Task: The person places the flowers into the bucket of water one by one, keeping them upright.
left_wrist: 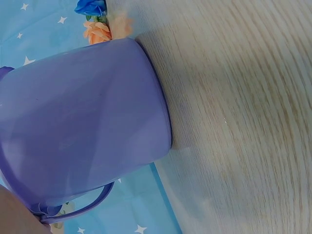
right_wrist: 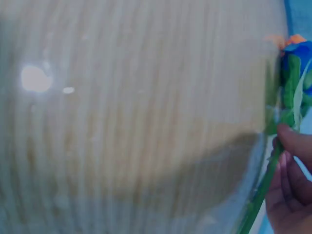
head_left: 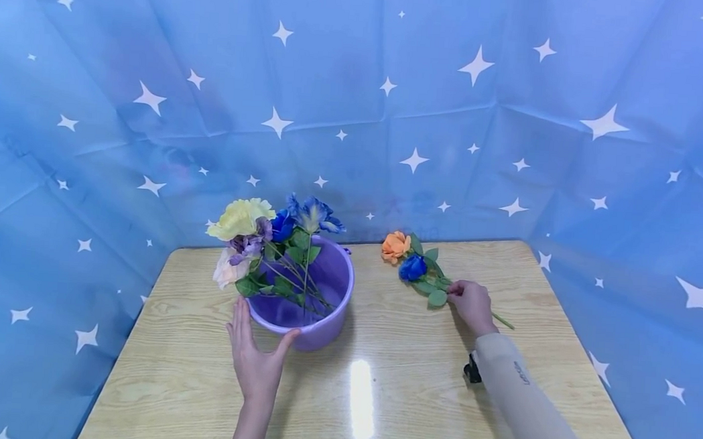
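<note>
A purple bucket stands on the table, left of the middle, holding several artificial flowers: a pale yellow bloom, a purple one, a pale pink one and blue ones. My left hand rests on the bucket's near left rim, thumb spread from straight fingers. In the left wrist view, the bucket's side fills much of the picture. To the right, my right hand pinches the green stem of a blue rose between thumb and fingers. An orange rose lies just beyond the blue one.
The light wooden table has a bright light reflection near its front middle. A blue cloth with white stars hangs behind the table and at both sides. The bucket's handle hangs on its side.
</note>
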Available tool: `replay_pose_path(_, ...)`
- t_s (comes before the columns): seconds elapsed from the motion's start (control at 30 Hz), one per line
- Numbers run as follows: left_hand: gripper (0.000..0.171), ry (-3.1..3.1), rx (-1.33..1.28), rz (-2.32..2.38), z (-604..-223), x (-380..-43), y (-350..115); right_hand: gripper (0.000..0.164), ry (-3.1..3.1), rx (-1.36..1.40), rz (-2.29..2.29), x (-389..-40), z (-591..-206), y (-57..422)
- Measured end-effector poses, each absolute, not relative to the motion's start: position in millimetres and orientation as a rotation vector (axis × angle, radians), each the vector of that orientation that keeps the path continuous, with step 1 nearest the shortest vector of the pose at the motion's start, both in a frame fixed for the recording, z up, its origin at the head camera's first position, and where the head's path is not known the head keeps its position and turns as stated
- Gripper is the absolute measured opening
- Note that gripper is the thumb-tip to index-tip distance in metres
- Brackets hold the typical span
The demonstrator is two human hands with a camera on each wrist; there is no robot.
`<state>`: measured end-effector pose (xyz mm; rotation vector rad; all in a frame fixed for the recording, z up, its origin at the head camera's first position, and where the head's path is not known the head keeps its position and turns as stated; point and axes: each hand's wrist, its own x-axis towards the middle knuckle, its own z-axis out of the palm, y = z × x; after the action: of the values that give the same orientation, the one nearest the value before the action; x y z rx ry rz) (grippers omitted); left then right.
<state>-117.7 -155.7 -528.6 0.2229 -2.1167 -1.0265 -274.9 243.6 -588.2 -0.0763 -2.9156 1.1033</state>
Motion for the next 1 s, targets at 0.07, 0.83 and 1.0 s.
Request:
replay_pose_path(0.07,0.117,-2.117,0.222,-1.027,-528.0,-117.4,-155.5,0.009,-2.905,-0.060,1.096,-273.8,-583.8,242.5)
replay_pose_path(0.83,0.117,-2.120,0.225,-1.037,-526.3,-116.3,-154.9,0.012,-3.036,-0.028,1.032,-265.7,-583.9,251.3)
replay_pose_path(1.0,0.117,-2.121,0.221,-1.046,-525.9,-115.9,-154.5,0.012,-3.004,-0.051,1.091,-266.1,-575.3,248.8)
